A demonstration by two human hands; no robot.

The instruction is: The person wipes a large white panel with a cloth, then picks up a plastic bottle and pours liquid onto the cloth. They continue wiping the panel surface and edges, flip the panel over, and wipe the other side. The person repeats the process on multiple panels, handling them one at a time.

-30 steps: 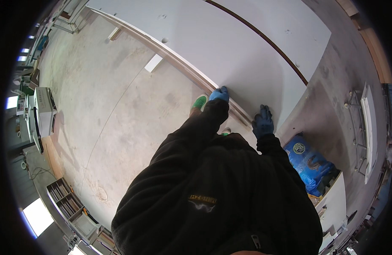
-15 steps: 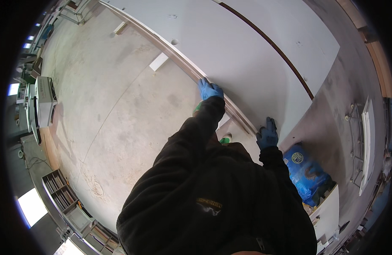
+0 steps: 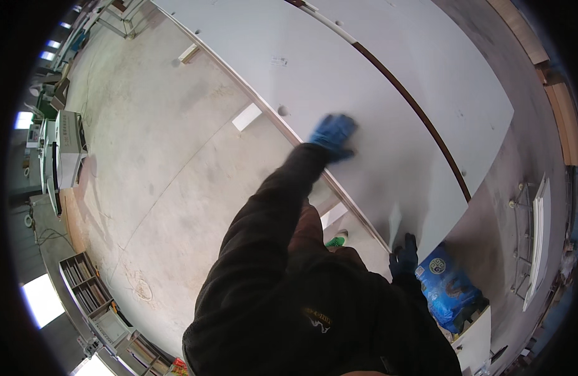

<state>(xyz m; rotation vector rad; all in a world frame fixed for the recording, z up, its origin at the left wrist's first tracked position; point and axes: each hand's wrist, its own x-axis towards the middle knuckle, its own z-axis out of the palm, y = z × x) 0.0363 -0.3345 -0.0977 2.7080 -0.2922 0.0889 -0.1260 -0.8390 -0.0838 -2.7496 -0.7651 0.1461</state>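
Observation:
Two large pale grey panels lie side by side, with a dark brown strip (image 3: 414, 103) running between their edges. Over the nearer panel (image 3: 273, 53), my left hand (image 3: 333, 136) in a blue glove is stretched out with fingers apart, slightly blurred; whether it touches the surface I cannot tell. It holds nothing. My right hand (image 3: 404, 257), also gloved, is at that panel's near corner, its fingers extended over the edge and nothing seen in them. A round hole or dark spot (image 3: 282, 110) shows in the panel near its left edge.
White blocks (image 3: 246, 117) stick out from under the panel's left side. A blue printed sack (image 3: 448, 285) lies by my right arm. Further right stands a metal rack with white boards (image 3: 539, 238). Shelving with dark slats (image 3: 85, 279) and a light grey box (image 3: 69, 141) stand at the left.
My left hand has left the panel's edge and come over its face, fingers now spread. My right hand sits lower in the picture, still at the near corner. The whole view has shifted somewhat.

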